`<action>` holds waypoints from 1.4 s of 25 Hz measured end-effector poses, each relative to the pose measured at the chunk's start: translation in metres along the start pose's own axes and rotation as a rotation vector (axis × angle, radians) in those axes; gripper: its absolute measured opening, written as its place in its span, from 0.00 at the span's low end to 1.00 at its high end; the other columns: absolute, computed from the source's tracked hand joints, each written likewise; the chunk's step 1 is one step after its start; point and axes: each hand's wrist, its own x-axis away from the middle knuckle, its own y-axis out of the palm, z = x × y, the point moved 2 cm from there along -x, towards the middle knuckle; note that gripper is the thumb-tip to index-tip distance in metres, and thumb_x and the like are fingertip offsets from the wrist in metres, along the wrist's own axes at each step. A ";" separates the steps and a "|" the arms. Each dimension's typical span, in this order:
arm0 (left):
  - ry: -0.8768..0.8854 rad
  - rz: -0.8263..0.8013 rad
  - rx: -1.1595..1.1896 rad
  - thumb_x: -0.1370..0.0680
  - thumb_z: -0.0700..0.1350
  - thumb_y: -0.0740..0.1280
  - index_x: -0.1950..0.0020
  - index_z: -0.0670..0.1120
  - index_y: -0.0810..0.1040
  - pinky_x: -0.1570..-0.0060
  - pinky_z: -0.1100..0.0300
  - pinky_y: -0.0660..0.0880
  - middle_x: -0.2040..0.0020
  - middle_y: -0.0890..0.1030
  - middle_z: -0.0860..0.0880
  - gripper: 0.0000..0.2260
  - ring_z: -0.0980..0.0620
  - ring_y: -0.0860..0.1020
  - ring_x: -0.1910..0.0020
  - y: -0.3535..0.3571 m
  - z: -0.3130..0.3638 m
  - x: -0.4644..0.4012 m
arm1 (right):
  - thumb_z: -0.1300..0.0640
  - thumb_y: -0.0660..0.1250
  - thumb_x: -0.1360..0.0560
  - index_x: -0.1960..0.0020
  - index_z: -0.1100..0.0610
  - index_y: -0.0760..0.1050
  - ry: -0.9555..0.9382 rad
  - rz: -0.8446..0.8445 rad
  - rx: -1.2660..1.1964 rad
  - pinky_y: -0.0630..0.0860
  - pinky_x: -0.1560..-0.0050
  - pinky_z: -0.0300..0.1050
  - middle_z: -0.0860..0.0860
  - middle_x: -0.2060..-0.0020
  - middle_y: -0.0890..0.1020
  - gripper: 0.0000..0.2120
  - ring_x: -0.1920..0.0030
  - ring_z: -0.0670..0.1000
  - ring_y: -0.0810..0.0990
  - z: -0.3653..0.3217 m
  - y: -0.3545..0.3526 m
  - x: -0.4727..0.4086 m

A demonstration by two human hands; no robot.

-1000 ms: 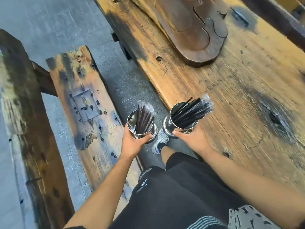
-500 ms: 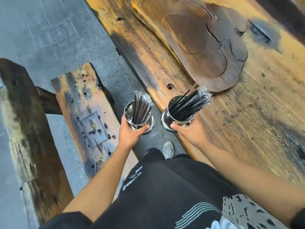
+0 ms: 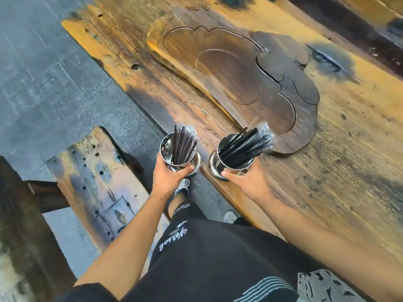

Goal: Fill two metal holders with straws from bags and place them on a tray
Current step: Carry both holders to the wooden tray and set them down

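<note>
**Both filled holders carried up to the tray**

The left hand [image 3: 169,179] is wrapped around the left holder [image 3: 177,154], thumb across its near wall, and the right hand [image 3: 247,182] grips the right holder [image 3: 234,159] the same way. Each shiny metal cup holds a bundle of dark straws [image 3: 244,144] with clear wrapping at the tips; the left bundle stands nearly upright, the right one leans toward the tray.

Compared with a second ago, the hands and cups have come forward: the right holder, then out over the floor gap, is now over the table's near edge, and its straw tips overlap the near end of the tray [image 3: 239,79]. The left holder is still off the edge, above the floor. Filling looks finished, so what remains is probably only setting both cups down in the tray's carved hollow, which is empty.

The table [image 3: 338,171] is rough, weathered planking, patched yellow and dark, with knots and holes. A worn bench [image 3: 96,184] stands to the left on a grey stone-tiled floor [image 3: 54,83]. The picture is slightly motion-blurred.
</note>
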 end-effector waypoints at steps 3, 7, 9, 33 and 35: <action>0.054 -0.096 -0.068 0.40 0.49 0.86 0.33 0.51 0.71 0.33 0.55 0.76 0.40 0.83 0.54 0.39 0.56 0.81 0.40 -0.023 0.020 -0.077 | 0.45 0.84 0.39 0.41 0.47 0.75 0.029 0.109 -0.037 0.75 0.44 0.35 0.41 0.47 0.84 0.31 0.46 0.38 0.81 -0.031 0.024 -0.038; 0.130 -0.229 -0.109 0.37 0.42 0.85 0.34 0.50 0.71 0.42 0.76 0.72 0.42 0.80 0.57 0.37 0.63 0.79 0.44 -0.049 0.061 -0.161 | 0.45 0.84 0.41 0.39 0.47 0.74 0.097 0.273 -0.095 0.76 0.42 0.39 0.41 0.47 0.84 0.34 0.45 0.39 0.82 -0.071 0.059 -0.082; 0.159 -0.277 -0.102 0.36 0.40 0.85 0.35 0.51 0.71 0.43 0.77 0.72 0.43 0.81 0.58 0.36 0.69 0.79 0.46 -0.058 0.074 -0.197 | 0.43 0.83 0.41 0.37 0.48 0.74 0.130 0.311 -0.092 0.76 0.41 0.40 0.40 0.46 0.83 0.36 0.45 0.39 0.81 -0.088 0.074 -0.099; 0.294 -0.630 -0.207 0.36 0.39 0.84 0.35 0.47 0.71 0.51 0.80 0.70 0.45 0.80 0.57 0.35 0.76 0.77 0.51 0.080 0.221 -0.411 | 0.43 0.83 0.40 0.38 0.48 0.73 0.340 0.656 -0.267 0.79 0.38 0.50 0.42 0.47 0.85 0.35 0.44 0.42 0.83 -0.109 0.030 -0.283; 0.275 -0.648 -0.206 0.35 0.38 0.84 0.35 0.47 0.70 0.50 0.79 0.71 0.45 0.80 0.58 0.34 0.76 0.78 0.51 0.096 0.223 -0.421 | 0.43 0.83 0.40 0.38 0.48 0.73 0.352 0.678 -0.271 0.79 0.38 0.49 0.41 0.46 0.84 0.35 0.44 0.41 0.83 -0.105 0.022 -0.296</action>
